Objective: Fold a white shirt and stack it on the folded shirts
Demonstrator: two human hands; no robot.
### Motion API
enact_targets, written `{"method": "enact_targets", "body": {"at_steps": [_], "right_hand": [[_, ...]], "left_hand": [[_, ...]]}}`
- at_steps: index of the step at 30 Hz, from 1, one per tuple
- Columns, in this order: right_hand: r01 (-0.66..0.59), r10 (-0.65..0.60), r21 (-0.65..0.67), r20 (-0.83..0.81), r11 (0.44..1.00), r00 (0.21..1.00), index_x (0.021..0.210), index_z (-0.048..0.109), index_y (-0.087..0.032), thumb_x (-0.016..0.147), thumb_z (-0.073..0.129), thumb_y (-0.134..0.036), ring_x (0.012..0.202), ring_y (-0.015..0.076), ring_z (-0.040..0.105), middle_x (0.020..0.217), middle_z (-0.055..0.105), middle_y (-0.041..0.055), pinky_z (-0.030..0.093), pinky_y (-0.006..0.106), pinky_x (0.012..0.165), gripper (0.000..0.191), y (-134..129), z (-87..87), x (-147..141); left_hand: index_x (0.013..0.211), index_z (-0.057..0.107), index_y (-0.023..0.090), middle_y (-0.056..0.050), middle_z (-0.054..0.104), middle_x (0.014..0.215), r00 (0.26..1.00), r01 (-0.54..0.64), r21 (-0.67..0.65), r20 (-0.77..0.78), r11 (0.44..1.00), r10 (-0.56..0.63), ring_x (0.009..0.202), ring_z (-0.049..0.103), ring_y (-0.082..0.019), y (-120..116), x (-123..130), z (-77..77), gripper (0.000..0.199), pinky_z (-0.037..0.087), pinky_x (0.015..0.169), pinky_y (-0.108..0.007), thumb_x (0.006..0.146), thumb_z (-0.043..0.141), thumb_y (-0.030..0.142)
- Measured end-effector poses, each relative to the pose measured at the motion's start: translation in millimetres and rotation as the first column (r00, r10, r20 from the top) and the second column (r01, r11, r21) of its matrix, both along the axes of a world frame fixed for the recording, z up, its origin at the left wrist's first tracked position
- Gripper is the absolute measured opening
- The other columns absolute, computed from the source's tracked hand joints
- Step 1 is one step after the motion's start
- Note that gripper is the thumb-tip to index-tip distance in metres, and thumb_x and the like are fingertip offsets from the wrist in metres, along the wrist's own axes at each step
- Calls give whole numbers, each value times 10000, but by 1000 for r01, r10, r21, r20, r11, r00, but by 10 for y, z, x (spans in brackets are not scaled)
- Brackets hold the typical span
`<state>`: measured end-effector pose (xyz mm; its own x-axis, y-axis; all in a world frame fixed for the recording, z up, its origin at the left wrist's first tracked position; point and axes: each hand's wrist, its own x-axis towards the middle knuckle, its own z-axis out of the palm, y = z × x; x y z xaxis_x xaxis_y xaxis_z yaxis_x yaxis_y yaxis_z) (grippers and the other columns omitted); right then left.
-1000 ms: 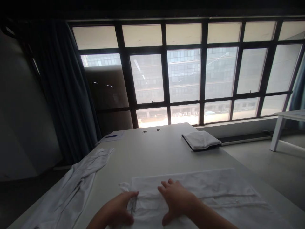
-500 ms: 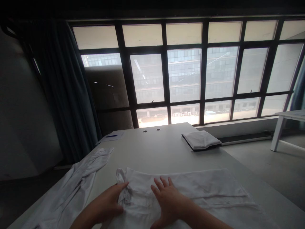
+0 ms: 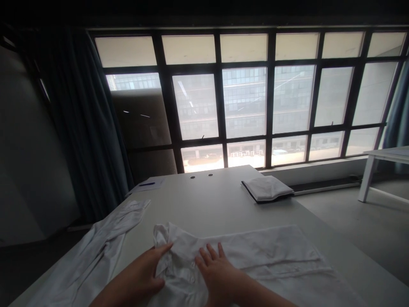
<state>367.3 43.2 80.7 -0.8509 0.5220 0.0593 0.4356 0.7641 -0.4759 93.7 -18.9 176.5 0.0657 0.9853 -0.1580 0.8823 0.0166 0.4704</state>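
Note:
A white garment [image 3: 275, 251] lies spread on the pale table, its bunched collar end at the left and creases running to the right. My left hand [image 3: 148, 270] is at the collar end, thumb and fingers apart around its edge; whether it pinches any cloth is hard to see. Flat on the garment, just right of the buttons, rests my right hand [image 3: 217, 273] with its fingers spread. Another white garment [image 3: 108, 238] lies rumpled along the table's left edge.
A folded white cloth with a dark underside [image 3: 267, 188] sits at the table's far right. Paper with a blue pen [image 3: 147, 184] lies at the far left corner. Beyond the table [image 3: 198, 196] are windows and a curtain [image 3: 86, 128]; another white table [image 3: 367, 175] stands at right.
My right hand has slid slightly left over the garment, and the cloth between my hands has bunched up more. My left hand has barely moved. The view has shifted slightly.

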Motion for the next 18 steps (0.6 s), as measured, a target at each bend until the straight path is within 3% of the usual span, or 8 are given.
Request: {"method": "enact_targets", "body": {"at_steps": [2,5,7,11,15,18], "right_hand": [[0,-1,-38,-20,999,1000,1585,273,-196,617,666,-877,1500,446,188,1635,266,201,59,671,1195,1247,45,76,31],[58,-59,-96,-6,994,998,1540,388,-214,589,730,-828,1409,412,409,1561,430,177,294,556,1178,1183,164,277,162],[140,-140,-93,5,986,990,1516,432,-198,642,730,-785,1347,385,495,1499,511,175,391,485,1128,1094,254,433,306],[276,-278,-39,-72,961,958,1433,531,-172,818,654,-655,1240,333,588,1365,625,167,445,437,1067,791,422,640,598],[403,-438,-197,-186,894,880,1191,660,-195,938,541,-564,959,238,691,1075,732,112,547,342,849,463,643,621,743],[456,-536,-360,-160,814,829,1033,644,-163,1006,391,-543,771,182,700,1004,721,121,561,268,638,457,839,516,773]], "left_hand": [[1484,496,223,-36,553,1492,1000,-5,8,-19,1000,5,1369,484,-326,-3,25,-5,873,297,1203,-394,621,629,237],[1477,507,205,-51,563,1481,998,-2,2,-55,1000,2,1375,483,-317,27,135,54,879,299,1204,-382,604,618,202],[1467,520,205,-69,582,1461,997,4,6,-76,1000,-4,1370,491,-322,59,262,131,874,304,1203,-395,601,625,183],[1468,519,207,-100,594,1440,984,110,44,-147,993,-103,1330,526,-315,83,660,294,849,353,1170,-387,630,624,117],[1447,530,204,-115,628,1382,946,209,81,-270,975,-180,1230,595,-266,61,1209,306,813,431,1094,-358,665,511,-15],[1382,579,179,-156,640,1337,929,248,87,-304,965,-211,1161,630,-269,117,1658,142,664,466,1051,-402,771,419,-29]]}}
